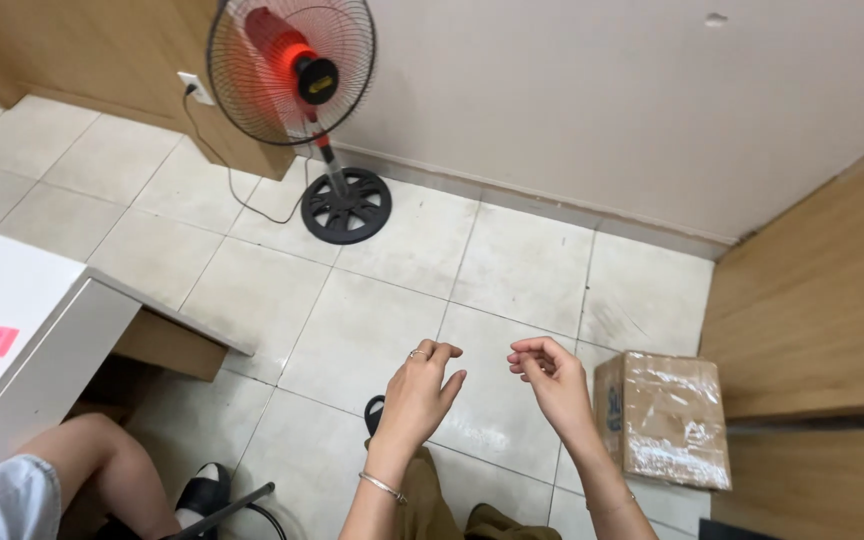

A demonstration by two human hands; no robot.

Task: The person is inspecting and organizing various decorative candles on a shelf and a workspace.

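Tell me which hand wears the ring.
The left hand: a thin ring shows on one finger, and a bracelet circles that wrist. The right hand shows no ring on its curled fingers.

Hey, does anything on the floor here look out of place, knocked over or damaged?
Nothing is spilled or toppled. The standing fan is upright on its round base. The one oddity is the cardboard box on the tiles beside the right hand: its clear tape wrap is wrinkled and it sits slightly skewed. Both hands, the left hand too, are empty.
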